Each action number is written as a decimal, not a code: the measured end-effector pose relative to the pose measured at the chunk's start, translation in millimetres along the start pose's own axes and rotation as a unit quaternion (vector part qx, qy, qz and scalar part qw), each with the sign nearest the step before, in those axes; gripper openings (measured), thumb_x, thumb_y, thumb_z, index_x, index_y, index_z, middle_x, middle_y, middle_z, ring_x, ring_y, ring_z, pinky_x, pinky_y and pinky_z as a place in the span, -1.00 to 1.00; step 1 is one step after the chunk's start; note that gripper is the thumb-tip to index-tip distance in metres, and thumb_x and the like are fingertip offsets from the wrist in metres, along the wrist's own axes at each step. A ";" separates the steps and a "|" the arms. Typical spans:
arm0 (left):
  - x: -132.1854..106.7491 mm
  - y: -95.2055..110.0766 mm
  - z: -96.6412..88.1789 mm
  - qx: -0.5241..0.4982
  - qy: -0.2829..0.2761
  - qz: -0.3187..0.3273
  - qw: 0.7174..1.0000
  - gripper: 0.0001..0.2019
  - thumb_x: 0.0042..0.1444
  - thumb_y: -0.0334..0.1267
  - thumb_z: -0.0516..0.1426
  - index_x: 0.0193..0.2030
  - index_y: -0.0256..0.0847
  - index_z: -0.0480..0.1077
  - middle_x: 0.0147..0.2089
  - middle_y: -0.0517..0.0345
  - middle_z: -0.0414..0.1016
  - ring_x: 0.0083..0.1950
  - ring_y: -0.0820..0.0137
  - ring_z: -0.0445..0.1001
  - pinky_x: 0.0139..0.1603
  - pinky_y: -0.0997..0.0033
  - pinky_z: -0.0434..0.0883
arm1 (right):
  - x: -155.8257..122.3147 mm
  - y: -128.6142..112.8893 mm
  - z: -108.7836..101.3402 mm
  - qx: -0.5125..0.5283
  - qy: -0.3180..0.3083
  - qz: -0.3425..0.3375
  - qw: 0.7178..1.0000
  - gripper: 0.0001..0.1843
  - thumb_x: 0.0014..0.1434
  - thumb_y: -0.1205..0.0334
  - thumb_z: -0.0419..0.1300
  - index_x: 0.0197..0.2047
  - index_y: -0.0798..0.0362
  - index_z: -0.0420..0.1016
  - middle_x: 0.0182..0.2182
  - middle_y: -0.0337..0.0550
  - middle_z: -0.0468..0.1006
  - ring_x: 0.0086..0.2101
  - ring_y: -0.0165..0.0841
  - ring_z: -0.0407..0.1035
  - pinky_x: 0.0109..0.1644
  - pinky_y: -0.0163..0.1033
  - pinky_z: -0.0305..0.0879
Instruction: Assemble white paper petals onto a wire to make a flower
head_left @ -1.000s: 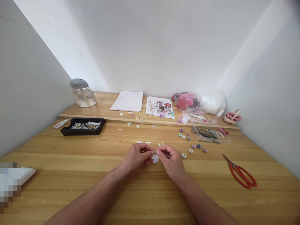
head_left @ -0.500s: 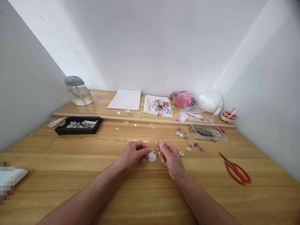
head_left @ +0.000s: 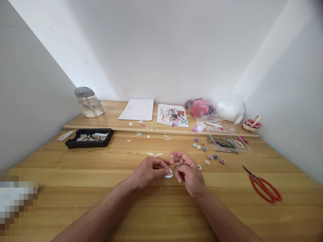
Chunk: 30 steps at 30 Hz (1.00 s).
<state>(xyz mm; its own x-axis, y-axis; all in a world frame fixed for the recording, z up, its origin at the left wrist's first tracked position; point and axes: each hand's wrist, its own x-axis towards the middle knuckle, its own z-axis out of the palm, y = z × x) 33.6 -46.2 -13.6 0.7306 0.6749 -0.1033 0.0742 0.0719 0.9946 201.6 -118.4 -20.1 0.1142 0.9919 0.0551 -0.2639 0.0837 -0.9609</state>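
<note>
My left hand (head_left: 148, 173) and my right hand (head_left: 188, 173) meet over the middle of the wooden table (head_left: 75, 198). Both pinch small white paper petals (head_left: 169, 174) between thumb and fingertips, just above the tabletop. The left hand's fingers are curled in a pinch on the petals' left edge. On the right hand the index finger is raised and the other fingers are bent around the petals' right side. Loose white petal pieces (head_left: 154, 154) lie just beyond the hands.
Red scissors (head_left: 263, 188) lie at the right. Several small coloured paper coils (head_left: 209, 157) and a clear plastic box (head_left: 228, 143) sit right of centre. A black bead tray (head_left: 89, 137), a glue tube (head_left: 66, 135), a jar (head_left: 88, 102), papers (head_left: 137, 109) and plastic bags (head_left: 217, 109) line the back.
The hands have drawn closer together and a little nearer to me, still pinching the white petals. The right index finger has lifted. The camera view shifted slightly.
</note>
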 end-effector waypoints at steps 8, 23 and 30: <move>-1.6 1.5 4.1 0.020 -0.060 0.001 0.998 -0.75 0.00 -0.10 0.26 -0.30 -0.28 0.55 -0.28 0.06 0.57 -0.24 0.35 0.46 -0.17 0.41 0.32 | -2.9 -3.0 0.2 0.008 -0.073 0.037 0.997 -0.51 -0.01 0.47 0.01 0.00 -0.04 0.36 -0.23 -0.22 0.44 -0.72 -0.61 0.20 -0.67 -0.39 -0.03; -1.3 7.1 -6.9 -0.003 0.020 -0.021 1.000 -0.76 -0.05 -0.13 0.30 -0.36 -0.29 0.54 -0.32 0.07 0.57 -0.29 0.42 0.43 -0.19 0.44 0.30 | 0.4 -5.7 -3.7 -0.202 -0.036 0.044 0.978 -0.83 0.19 0.20 0.14 -0.18 0.06 0.46 -0.45 -0.26 0.43 -0.60 -0.54 0.20 -0.55 -0.38 0.11; -1.4 6.2 -7.4 0.014 0.032 -0.027 0.999 -0.76 -0.05 -0.11 0.28 -0.37 -0.27 0.53 -0.35 0.09 0.56 -0.32 0.41 0.43 -0.24 0.44 0.30 | -0.7 -10.3 -4.2 -0.247 -0.036 0.010 0.968 -0.85 0.17 0.16 0.20 -0.29 0.07 0.49 -0.47 -0.26 0.45 -0.53 -0.50 0.20 -0.49 -0.36 0.11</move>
<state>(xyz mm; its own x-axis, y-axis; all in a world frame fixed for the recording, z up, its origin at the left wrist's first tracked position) 28.0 -41.3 -7.3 0.6800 0.7166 -0.1551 0.1320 0.0884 0.9873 208.3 -120.3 -11.4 0.0414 0.9984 0.0375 0.2268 0.0272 -0.9736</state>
